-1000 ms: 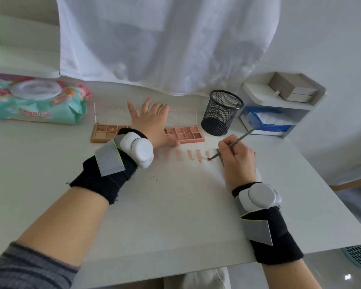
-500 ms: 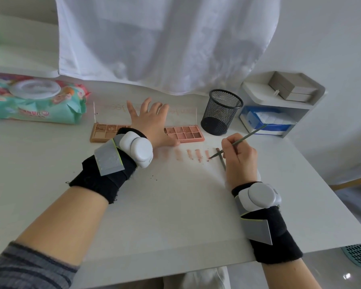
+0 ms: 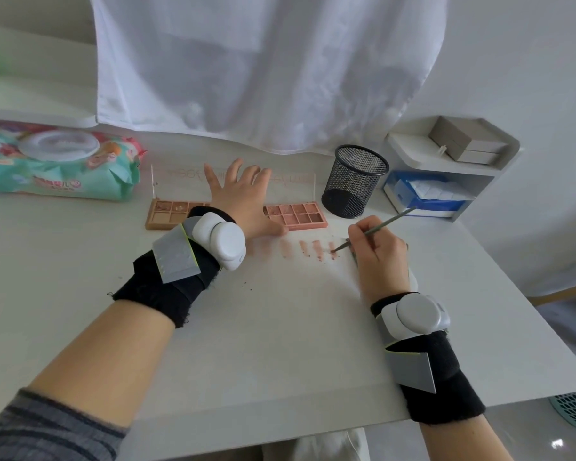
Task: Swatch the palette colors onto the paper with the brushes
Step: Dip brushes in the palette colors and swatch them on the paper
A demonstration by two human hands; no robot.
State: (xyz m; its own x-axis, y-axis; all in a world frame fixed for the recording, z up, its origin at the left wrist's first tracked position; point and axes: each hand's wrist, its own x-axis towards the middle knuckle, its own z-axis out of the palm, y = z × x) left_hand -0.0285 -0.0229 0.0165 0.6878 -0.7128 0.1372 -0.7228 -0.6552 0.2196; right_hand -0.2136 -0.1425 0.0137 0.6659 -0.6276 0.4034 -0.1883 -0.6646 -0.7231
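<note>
On the white table [image 3: 80, 261], at the far left, lies a green pack of wet wipes [image 3: 57, 161] with a round white lid. At the far right stands a black mesh cup [image 3: 354, 181], and just beside it a small white shelf unit [image 3: 446, 168] holds a grey box [image 3: 466, 144] on top and a blue and white packet [image 3: 426, 194] below. A white cloth [image 3: 263, 68] hangs behind the table and covers most of the wall.

Between these things is the palette [image 3: 296, 216], a long flat tray with small square pans. Its right end shows pink and reddish pans, its left end shows beige and brown ones. The middle part is hidden by the left hand [image 3: 243, 201], which lies flat over it with the fingers spread apart, and by the white device on the black wrist band (the right wrist carries the same kind).

Near the palette, the white paper [image 3: 280, 311] lies on the table and is hard to tell from the tabletop. It carries a row of short vertical swatches [image 3: 310, 249], pale pink at the left and stronger red toward the right. Some dark crumbs lie on the paper below them.

The right hand [image 3: 376, 251] pinches a thin grey brush [image 3: 379, 224] between thumb and fingers. The brush is tilted, its handle pointing up toward the shelf, and its tip touches the paper at the rightmost swatch.
</note>
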